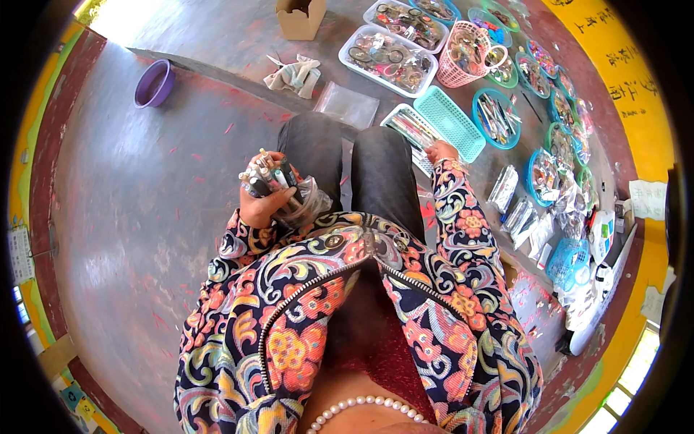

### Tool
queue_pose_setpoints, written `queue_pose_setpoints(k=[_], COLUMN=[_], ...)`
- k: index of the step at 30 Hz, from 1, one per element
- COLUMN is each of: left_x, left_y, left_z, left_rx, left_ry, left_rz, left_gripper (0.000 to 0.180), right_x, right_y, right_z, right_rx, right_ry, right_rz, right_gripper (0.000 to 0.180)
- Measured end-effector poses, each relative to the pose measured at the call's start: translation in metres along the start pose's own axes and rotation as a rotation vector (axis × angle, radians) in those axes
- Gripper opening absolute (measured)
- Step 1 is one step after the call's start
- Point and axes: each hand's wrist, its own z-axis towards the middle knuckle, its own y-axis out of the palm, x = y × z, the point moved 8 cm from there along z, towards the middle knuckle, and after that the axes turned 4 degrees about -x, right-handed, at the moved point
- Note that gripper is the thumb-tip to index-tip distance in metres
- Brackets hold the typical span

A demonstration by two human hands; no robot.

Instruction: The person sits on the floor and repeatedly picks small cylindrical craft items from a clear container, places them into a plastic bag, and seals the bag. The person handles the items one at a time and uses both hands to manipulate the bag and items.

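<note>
Grey floor carries a turquoise rectangular plastic basket, beside a white rectangular plastic basket of slim pens. The left hand's grip clasps upright white-and-black pens; the right hand is at the white basket, its grip unclear.

Head-worn fisheye view (wide, close), steeply down over lap and floor.
</note>
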Motion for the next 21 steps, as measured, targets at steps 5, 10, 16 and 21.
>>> queue_pose_setpoints(k=[5, 10, 16, 21], left_x=[-0.004, -0.005, 0.005, 0.003], left_y=[-0.011, -0.01, -0.007, -0.007], left_z=[-0.004, -0.003, -0.007, -0.004], left_rx=[-0.001, -0.013, 0.014, -0.019], left_ry=[0.024, 0.005, 0.042, 0.057], left_rz=[-0.026, 0.039, 0.165, 0.163], left_gripper=[0.05, 0.049, 0.047, 0.045], right_x=[-0.08, -0.153, -0.136, -0.136], right_y=[0.092, 0.233, 0.299, 0.301], right_z=[-0.089, -0.241, -0.299, -0.299], right_rx=[0.011, -0.587, -0.883, -0.84], right_ry=[-0.203, -0.455, -0.503, -0.639], right_rz=[0.045, -0.193, -0.339, -0.383], right_gripper=[0.019, 0.024, 0.022, 0.017])
